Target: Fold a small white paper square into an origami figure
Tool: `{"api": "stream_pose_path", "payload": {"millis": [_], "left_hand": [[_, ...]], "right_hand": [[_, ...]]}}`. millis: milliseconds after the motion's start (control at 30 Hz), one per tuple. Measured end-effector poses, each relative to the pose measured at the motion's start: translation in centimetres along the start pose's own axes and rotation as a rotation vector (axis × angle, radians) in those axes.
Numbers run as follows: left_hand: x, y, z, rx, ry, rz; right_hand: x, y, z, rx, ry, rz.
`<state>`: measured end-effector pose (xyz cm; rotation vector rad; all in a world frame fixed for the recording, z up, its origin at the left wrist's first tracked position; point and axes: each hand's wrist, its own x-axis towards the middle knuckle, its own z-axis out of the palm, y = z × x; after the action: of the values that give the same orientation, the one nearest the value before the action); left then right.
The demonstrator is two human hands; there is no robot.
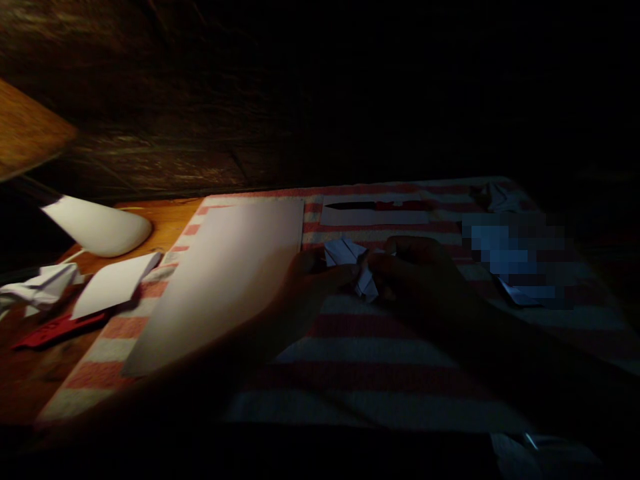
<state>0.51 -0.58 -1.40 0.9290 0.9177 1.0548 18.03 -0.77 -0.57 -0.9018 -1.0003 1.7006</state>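
Observation:
Between my two hands, above the striped cloth, is a small folded piece of white paper (345, 252) with several creases and a flap pointing down. My left hand (313, 283) pinches its left side between thumb and fingers. From the other side my right hand (413, 263) grips the paper with bent fingers, which are dark and partly hidden in shadow. A large sheet of white paper (235, 260) lies flat beside my left forearm. Beyond my hands, a knife (355, 206) with a dark blade and a red handle rests on a white paper strip (340, 217).
The red-and-white striped cloth (350, 327) covers the table. At left stand a lamp with a white base (100, 227), folded white paper (43, 287), a curved white sheet (115, 283) and a red object (60, 330). Crumpled paper (501, 198) lies far right, near a blurred-out patch.

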Motion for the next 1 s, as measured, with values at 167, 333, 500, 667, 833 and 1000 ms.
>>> {"api": "stream_pose_path", "payload": {"millis": [167, 333, 500, 667, 833, 1000], "left_hand": [[-0.1, -0.2, 0.2, -0.031, -0.037, 0.033], [-0.4, 0.0, 0.5, -0.197, -0.036, 0.023], [-0.4, 0.2, 0.5, -0.202, -0.005, -0.008], [-0.5, 0.2, 0.4, -0.198, -0.036, 0.023], [-0.6, 0.2, 0.5, -0.132, -0.048, 0.015], [-0.5, 0.2, 0.6, -0.138, -0.049, 0.000]], "right_hand": [[0.3, 0.1, -0.3, -0.013, 0.005, -0.008], [0.7, -0.1, -0.6, 0.042, -0.016, 0.044], [1.0, -0.1, -0.9, 0.060, -0.045, 0.067], [1.3, 0.1, -1.2, 0.061, -0.089, 0.108], [1.4, 0.3, -1.8, 0.025, -0.121, 0.145], [1.5, 0.4, -1.9, 0.008, -0.118, 0.136]]}}
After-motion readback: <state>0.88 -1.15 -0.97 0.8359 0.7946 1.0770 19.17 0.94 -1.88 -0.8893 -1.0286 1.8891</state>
